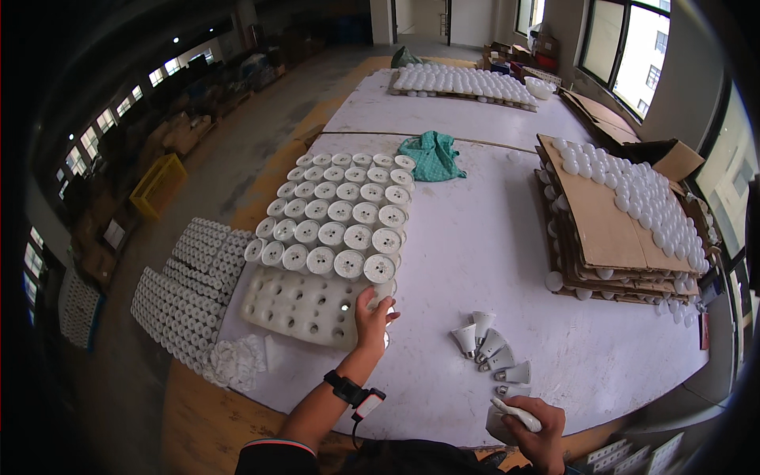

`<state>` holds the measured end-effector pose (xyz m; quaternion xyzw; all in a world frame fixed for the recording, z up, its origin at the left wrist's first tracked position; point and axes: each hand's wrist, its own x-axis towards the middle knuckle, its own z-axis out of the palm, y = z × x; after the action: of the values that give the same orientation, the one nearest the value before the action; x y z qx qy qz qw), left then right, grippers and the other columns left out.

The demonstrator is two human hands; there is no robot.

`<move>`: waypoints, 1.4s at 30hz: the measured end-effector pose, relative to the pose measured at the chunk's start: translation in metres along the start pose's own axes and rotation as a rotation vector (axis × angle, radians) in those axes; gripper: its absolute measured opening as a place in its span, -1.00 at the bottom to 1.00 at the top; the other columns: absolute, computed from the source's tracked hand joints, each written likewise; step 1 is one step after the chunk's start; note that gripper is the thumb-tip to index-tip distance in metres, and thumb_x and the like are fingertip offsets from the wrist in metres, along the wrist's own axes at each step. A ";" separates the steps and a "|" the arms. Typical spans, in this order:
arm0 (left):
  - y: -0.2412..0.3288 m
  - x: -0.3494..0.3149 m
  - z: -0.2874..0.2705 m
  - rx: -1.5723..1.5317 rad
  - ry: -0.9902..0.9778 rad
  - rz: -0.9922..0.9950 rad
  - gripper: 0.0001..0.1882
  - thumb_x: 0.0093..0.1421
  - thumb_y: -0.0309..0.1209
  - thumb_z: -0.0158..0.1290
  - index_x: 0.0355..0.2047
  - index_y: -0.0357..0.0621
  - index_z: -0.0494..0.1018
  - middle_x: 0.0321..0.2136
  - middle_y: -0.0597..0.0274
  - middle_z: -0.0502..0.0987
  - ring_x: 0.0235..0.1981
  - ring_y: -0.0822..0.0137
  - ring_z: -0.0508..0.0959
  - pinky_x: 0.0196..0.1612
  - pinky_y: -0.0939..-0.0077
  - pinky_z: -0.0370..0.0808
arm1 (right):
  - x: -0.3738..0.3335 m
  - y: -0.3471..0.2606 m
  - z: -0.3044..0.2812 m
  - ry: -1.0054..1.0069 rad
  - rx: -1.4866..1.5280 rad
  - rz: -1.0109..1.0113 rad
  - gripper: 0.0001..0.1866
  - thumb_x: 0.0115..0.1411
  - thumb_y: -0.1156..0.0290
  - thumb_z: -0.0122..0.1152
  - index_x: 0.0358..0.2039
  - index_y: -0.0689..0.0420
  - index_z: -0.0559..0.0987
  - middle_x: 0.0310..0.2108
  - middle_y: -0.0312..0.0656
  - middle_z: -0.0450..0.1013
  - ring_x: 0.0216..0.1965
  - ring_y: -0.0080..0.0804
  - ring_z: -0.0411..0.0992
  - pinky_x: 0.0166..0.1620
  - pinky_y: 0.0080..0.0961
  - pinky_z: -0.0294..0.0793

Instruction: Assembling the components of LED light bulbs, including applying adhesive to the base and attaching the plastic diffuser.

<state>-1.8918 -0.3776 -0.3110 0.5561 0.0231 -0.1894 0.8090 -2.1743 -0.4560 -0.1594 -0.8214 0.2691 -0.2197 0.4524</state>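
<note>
My left hand (371, 318) is at the right edge of a white foam tray (277, 305) with rows of holes, its fingers apart and slightly bent. Behind that hand, a little white shows that I cannot make out. White round lamp housings (321, 260), open side up, stand in rows over the tray's far part; its near rows of holes are bare. Near the table's front edge, my right hand (541, 431) is closed on a white cloth (518, 415) pressed against a pale lamp housing (499, 427), partly hidden. Beyond it, several loose cone-shaped lamp housings (492, 345) with screw bases lie fanned out.
Stacked cardboard sheets (590, 214) bearing white bulb domes (625, 186) stand at right. A green cloth (432, 156) lies beyond the tray. More domes (463, 81) cover a board at the far end. Left of the table are more housings (178, 313) and a crumpled white cloth (236, 362).
</note>
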 end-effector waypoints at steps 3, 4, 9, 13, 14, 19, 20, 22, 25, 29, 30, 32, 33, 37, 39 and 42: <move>-0.006 0.034 -0.004 0.025 0.046 0.030 -0.49 -0.01 -0.57 0.01 -0.02 -0.23 0.13 -0.19 0.15 0.30 -0.26 0.33 0.43 -0.41 0.51 0.50 | 0.004 -0.004 0.003 -0.082 -0.039 -0.099 -0.74 -0.09 0.56 0.23 -0.31 0.23 0.52 -0.34 -0.04 0.47 -0.29 -0.20 0.46 -0.24 -0.47 0.41; -0.005 0.044 -0.010 0.106 -0.022 0.058 -0.47 -0.04 -0.59 0.02 -0.03 -0.22 0.13 -0.18 0.15 0.29 -0.26 0.34 0.43 -0.44 0.55 0.51 | 0.004 -0.004 0.005 -0.113 -0.046 -0.115 -0.74 -0.09 0.56 0.23 -0.31 0.23 0.52 -0.34 -0.04 0.47 -0.29 -0.20 0.46 -0.24 -0.47 0.41; -0.012 0.064 -0.011 0.328 -0.111 0.008 -0.56 -0.13 -0.58 0.10 -0.17 -0.25 0.28 -0.33 0.17 0.41 -0.35 0.44 0.45 -0.49 0.59 0.53 | -0.006 -0.004 0.006 -0.057 -0.152 -0.142 -0.77 -0.07 0.55 0.23 -0.32 0.23 0.53 -0.34 -0.05 0.48 -0.30 -0.21 0.46 -0.24 -0.45 0.41; 0.000 0.016 -0.006 0.427 -0.159 0.424 -0.53 -0.12 -0.39 0.18 -0.17 -0.23 0.32 -0.43 0.24 0.43 -0.42 0.48 0.42 -0.37 0.56 0.42 | -0.011 -0.003 0.010 0.040 -0.152 -0.103 -0.78 -0.11 0.50 0.21 -0.37 0.22 0.53 -0.44 -0.08 0.47 -0.40 -0.32 0.45 -0.32 -0.53 0.39; 0.014 -0.008 -0.003 0.343 -0.305 0.206 -0.51 -0.09 -0.29 0.18 -0.17 -0.21 0.32 -0.44 0.25 0.43 -0.44 0.48 0.41 -0.34 0.56 0.39 | -0.014 0.000 0.011 0.101 -0.133 -0.075 -0.79 -0.16 0.48 0.20 -0.43 0.24 0.53 -0.53 -0.13 0.47 -0.51 -0.44 0.44 -0.40 -0.60 0.38; 0.058 -0.089 -0.049 -0.182 -0.751 -0.484 -0.49 0.19 0.04 -0.29 -0.20 -0.20 0.28 -0.48 0.21 0.40 -0.60 0.46 0.33 -0.50 0.54 0.33 | 0.004 -0.021 0.019 -0.045 -0.099 -0.141 -0.73 -0.14 0.46 0.30 -0.34 0.12 0.54 -0.46 -0.21 0.49 -0.49 -0.43 0.48 -0.43 -0.61 0.42; 0.074 -0.100 -0.050 -0.301 -0.805 -0.651 -0.52 0.22 -0.01 -0.34 -0.19 -0.20 0.27 -0.49 0.21 0.39 -0.59 0.47 0.32 -0.51 0.53 0.33 | 0.004 -0.023 0.019 -0.028 -0.092 -0.188 -0.72 -0.16 0.49 0.30 -0.34 0.12 0.54 -0.50 -0.23 0.48 -0.54 -0.45 0.46 -0.47 -0.62 0.40; 0.083 -0.109 -0.063 -0.291 -0.815 -0.671 -0.50 0.22 0.00 -0.32 -0.14 -0.21 0.24 -0.47 0.17 0.39 -0.59 0.45 0.33 -0.54 0.54 0.34 | 0.005 -0.029 0.028 0.029 -0.099 -0.256 -0.71 -0.17 0.51 0.30 -0.34 0.10 0.54 -0.54 -0.24 0.46 -0.58 -0.43 0.43 -0.50 -0.61 0.38; 0.101 -0.123 -0.072 -0.214 -0.813 -0.603 -0.45 0.20 0.02 -0.30 -0.05 -0.23 0.17 -0.42 0.08 0.39 -0.61 0.42 0.35 -0.61 0.56 0.34 | 0.005 -0.030 0.043 0.090 -0.101 -0.386 -0.69 -0.18 0.52 0.30 -0.32 0.09 0.53 -0.58 -0.25 0.44 -0.61 -0.43 0.41 -0.54 -0.60 0.36; 0.115 -0.129 -0.082 -0.063 -0.886 -0.679 -0.34 0.15 0.07 -0.25 0.06 -0.23 0.07 -0.39 -0.06 0.40 -0.71 0.41 0.35 -0.75 0.65 0.30 | 0.005 -0.033 0.062 0.130 -0.077 -0.593 -0.60 -0.19 0.52 0.31 -0.24 0.12 0.49 -0.67 -0.29 0.37 -0.71 -0.47 0.33 -0.65 -0.58 0.29; 0.116 -0.134 -0.086 -0.028 -0.862 -0.752 -0.34 0.16 0.06 -0.25 0.06 -0.24 0.07 -0.38 -0.08 0.40 -0.72 0.42 0.35 -0.75 0.66 0.30 | 0.003 -0.034 0.065 0.140 -0.075 -0.586 -0.60 -0.19 0.52 0.31 -0.24 0.12 0.49 -0.67 -0.29 0.37 -0.71 -0.47 0.33 -0.65 -0.58 0.29; 0.118 -0.140 -0.089 -0.105 -0.796 -0.805 -0.42 0.19 0.01 -0.29 -0.01 -0.25 0.16 -0.45 -0.05 0.43 -0.76 0.41 0.36 -0.79 0.65 0.29 | 0.001 -0.036 0.071 0.062 -0.091 -0.627 -0.55 -0.20 0.53 0.31 -0.20 0.12 0.47 -0.73 -0.33 0.30 -0.74 -0.51 0.29 -0.68 -0.58 0.25; 0.119 -0.141 -0.091 -0.145 -0.770 -0.859 -0.47 0.20 -0.02 -0.31 -0.07 -0.25 0.21 -0.50 -0.03 0.44 -0.79 0.40 0.36 -0.82 0.64 0.29 | 0.002 -0.037 0.077 0.079 -0.089 -0.677 -0.52 -0.21 0.51 0.30 -0.18 0.12 0.46 -0.75 -0.36 0.21 -0.76 -0.55 0.26 -0.70 -0.59 0.23; 0.127 -0.139 -0.086 -0.163 -0.731 -0.954 -0.52 0.20 -0.06 -0.35 -0.23 -0.24 0.32 -0.63 0.03 0.45 -0.87 0.36 0.35 -0.89 0.61 0.26 | 0.004 -0.043 0.080 0.002 -0.192 -0.715 -0.52 -0.21 0.46 0.31 -0.17 0.17 0.47 -0.74 -0.34 0.26 -0.76 -0.51 0.26 -0.70 -0.57 0.24; 0.128 -0.137 -0.087 -0.140 -0.751 -0.961 -0.51 0.20 -0.05 -0.35 -0.24 -0.25 0.32 -0.63 0.03 0.45 -0.87 0.36 0.36 -0.89 0.62 0.27 | 0.007 -0.044 0.081 -0.013 -0.204 -0.711 -0.52 -0.20 0.47 0.30 -0.16 0.17 0.47 -0.74 -0.34 0.24 -0.76 -0.52 0.26 -0.70 -0.57 0.22; 0.130 -0.132 -0.089 -0.137 -0.769 -0.976 -0.50 0.21 -0.04 -0.36 -0.26 -0.26 0.33 -0.65 0.03 0.46 -0.87 0.36 0.36 -0.88 0.62 0.27 | 0.012 -0.047 0.082 -0.041 -0.222 -0.717 -0.52 -0.19 0.48 0.28 -0.16 0.18 0.46 -0.75 -0.34 0.21 -0.77 -0.52 0.25 -0.70 -0.57 0.20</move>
<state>-1.9560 -0.2196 -0.1958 0.3203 -0.0061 -0.7218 0.6134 -2.1043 -0.3914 -0.1578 -0.9117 -0.0226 -0.3172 0.2603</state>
